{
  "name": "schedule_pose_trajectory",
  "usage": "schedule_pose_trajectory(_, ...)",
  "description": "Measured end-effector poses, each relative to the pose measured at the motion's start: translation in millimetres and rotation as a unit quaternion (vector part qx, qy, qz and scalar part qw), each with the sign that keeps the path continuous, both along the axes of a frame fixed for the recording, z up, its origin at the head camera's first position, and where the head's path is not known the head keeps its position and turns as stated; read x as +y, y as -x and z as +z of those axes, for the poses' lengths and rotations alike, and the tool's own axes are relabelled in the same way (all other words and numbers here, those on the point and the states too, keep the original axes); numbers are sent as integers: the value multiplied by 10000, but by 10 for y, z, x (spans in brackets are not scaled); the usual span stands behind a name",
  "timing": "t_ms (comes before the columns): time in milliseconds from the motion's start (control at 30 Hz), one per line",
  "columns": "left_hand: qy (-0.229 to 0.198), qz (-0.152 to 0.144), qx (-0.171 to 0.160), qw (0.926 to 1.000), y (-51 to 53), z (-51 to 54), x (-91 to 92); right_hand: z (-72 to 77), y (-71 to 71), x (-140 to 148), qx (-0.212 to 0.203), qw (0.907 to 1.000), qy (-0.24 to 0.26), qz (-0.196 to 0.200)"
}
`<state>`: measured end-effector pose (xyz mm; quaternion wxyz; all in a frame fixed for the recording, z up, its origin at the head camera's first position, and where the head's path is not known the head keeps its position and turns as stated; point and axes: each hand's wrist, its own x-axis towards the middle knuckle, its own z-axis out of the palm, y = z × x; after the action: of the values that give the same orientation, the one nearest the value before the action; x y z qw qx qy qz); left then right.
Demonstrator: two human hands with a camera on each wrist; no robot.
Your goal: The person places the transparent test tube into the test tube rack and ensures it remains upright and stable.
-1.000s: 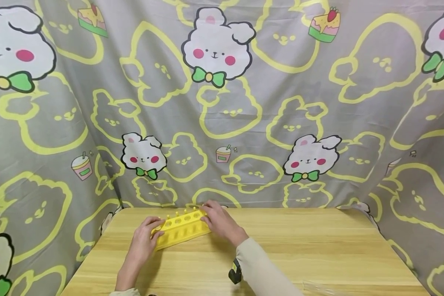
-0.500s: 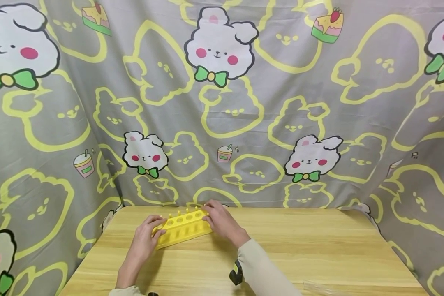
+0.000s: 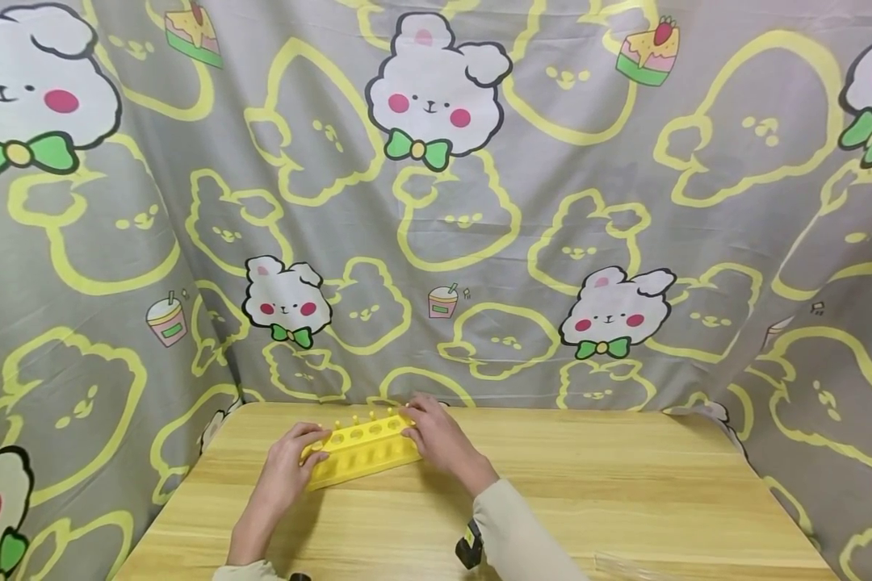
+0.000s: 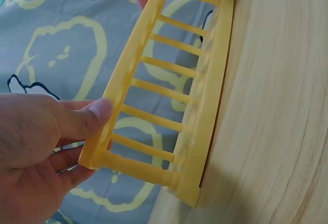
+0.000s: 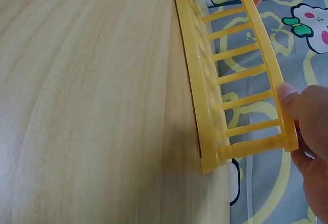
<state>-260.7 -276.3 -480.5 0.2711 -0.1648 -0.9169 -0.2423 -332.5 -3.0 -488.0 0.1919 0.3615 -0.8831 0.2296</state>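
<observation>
A yellow plastic rack [image 3: 366,453] stands on the table near its back edge, slightly slanted, with holes and small pegs along its top. My left hand [image 3: 279,472] grips the rack's left end; in the left wrist view the thumb of that hand [image 4: 51,142] lies on the top bar of the rack [image 4: 123,75]. At the other end my right hand [image 3: 443,440] holds the top bar, and in the right wrist view the hand [image 5: 312,131] pinches the rack [image 5: 266,55] between thumb and fingers. Thin rods join the top bar to the base.
The wooden table [image 3: 610,484] reaches back to a grey curtain [image 3: 480,234] printed with rabbits. A clear, thin item [image 3: 625,567] lies at the table's front right. A black wrist device [image 3: 469,545] hangs by the right sleeve.
My right hand has shifted slightly to the right along with the rack's right end. The left hand keeps its grip, and the view has drifted a little.
</observation>
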Motion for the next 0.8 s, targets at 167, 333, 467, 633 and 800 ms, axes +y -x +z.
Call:
schedule_pose_trajectory(167,-17,-18,-143,9999,-30,24,25,-22,-32,45,142,9998,146,58)
schedule_pose_trajectory(333,-35,1,-280,9996,-39,25,56,-22,-73,91,151,9998,163,23)
schedule_pose_trajectory(467,-75,-7,-317,9995,-57,31,88,-4,-118,124,0,9999,108,-48)
schedule_pose_trajectory(633,-74,-39,-381,9992,-59,40,135,-1,-149,180,-1,9998,221,32)
schedule_pose_trajectory(800,-43,-101,-375,9992,-56,37,176,-2,-182,245,144,9996,238,68)
